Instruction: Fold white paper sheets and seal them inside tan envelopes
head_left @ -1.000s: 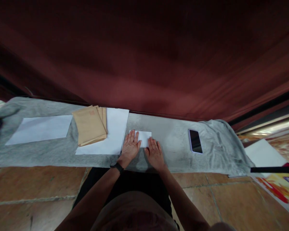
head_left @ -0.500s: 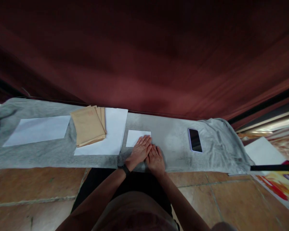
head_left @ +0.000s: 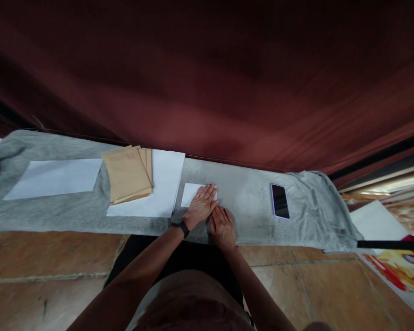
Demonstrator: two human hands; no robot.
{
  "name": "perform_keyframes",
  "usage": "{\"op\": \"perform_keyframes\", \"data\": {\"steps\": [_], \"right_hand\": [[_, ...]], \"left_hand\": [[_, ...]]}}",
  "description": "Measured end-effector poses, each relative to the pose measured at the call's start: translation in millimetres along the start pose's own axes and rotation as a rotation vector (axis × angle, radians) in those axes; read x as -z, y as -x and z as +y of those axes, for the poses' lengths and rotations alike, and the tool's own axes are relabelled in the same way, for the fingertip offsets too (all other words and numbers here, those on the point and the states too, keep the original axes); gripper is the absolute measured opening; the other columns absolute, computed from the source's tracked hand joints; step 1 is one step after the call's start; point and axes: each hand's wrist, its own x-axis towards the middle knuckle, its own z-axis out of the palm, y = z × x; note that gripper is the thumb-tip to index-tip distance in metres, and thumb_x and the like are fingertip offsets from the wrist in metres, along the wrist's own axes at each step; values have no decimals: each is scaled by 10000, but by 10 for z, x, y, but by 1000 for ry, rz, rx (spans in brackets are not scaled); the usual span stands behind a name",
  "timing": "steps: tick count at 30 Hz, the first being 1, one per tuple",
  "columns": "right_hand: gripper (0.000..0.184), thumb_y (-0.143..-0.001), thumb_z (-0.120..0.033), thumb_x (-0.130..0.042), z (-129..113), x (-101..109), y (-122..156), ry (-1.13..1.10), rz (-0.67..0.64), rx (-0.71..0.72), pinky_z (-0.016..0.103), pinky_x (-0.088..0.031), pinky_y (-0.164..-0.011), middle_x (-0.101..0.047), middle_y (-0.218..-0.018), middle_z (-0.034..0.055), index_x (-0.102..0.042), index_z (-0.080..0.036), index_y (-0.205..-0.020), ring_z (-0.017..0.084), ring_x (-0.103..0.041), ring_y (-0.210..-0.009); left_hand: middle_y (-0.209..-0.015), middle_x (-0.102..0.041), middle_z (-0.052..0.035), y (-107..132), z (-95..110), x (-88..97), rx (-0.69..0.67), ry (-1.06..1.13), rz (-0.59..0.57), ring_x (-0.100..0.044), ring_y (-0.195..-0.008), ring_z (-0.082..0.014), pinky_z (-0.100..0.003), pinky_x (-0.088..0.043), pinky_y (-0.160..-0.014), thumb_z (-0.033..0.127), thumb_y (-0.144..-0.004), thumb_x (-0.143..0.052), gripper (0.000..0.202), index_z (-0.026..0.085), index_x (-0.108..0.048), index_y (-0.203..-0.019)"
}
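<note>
A small white folded-looking paper (head_left: pixel 190 195) lies on the grey cloth in front of me. My left hand (head_left: pixel 202 202), with a black band at its wrist, rests flat over the right part of this paper, fingers stretched out. Just right of it and nearer to me, my right hand (head_left: pixel 222 228) lies palm down on the cloth with its fingers extended, close to the paper's lower right corner. The fingertips of my right hand sit beside my left thumb. Whatever lies under both palms is hidden.
Left of the paper, several brown envelopes (head_left: pixel 127 177) lie on large white sheets (head_left: pixel 165 184). Another white sheet (head_left: pixel 55 177) is farther left. A phone (head_left: pixel 280 201) lies to the right on the grey cloth (head_left: pixel 248 193). A dark red curtain-like surface (head_left: pixel 207 105) rises behind.
My left hand has shifted slightly up and right over the small paper, its fingers spreading a little. My right hand has stayed nearly in place. The camera view has tilted slightly.
</note>
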Motion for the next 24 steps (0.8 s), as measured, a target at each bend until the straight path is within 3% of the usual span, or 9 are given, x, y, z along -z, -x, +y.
{"op": "perform_keyframes", "data": {"steps": [7, 11, 18, 24], "right_hand": [[482, -1024, -228, -430, 8, 6, 3, 7, -29, -5, 440, -338, -1235, -576, -1508, 112, -551, -145, -1483, 237, -534, -1408], [471, -1028, -235, -430, 13, -1, 16, 1, -16, 0, 445, -338, -1233, -568, -1516, 108, -566, -150, -1470, 241, -524, -1417], [456, -1054, -252, -402, 52, 14, 13, -44, -28, -5, 438, -331, -1238, -556, -1527, 104, -570, -133, -1461, 231, -511, -1428], [435, -1079, -322, -411, 12, 20, -182, -79, -93, 56, 460, -305, -1255, -556, -1529, 93, -587, -172, -1447, 219, -493, -1443]], "left_hand": [[-1663, -357, -86, 232, -24, 108, 107, -31, 26, -218, -1579, -306, -592, -173, -1278, 418, -1049, -392, 541, 229, -447, -1554], [-1670, -339, -93, 366, -45, 141, 161, -52, 28, -221, -1578, -306, -579, -189, -1277, 413, -1051, -374, 555, 220, -421, -1570], [-1671, -330, -109, 687, -96, 196, 140, -54, 60, -229, -1573, -309, -547, -227, -1276, 402, -1041, -412, 561, 206, -431, -1567], [-1681, -305, -114, 878, -117, 279, 109, -60, 49, -229, -1571, -313, -552, -261, -1262, 400, -1037, -429, 543, 246, -450, -1557]]}}
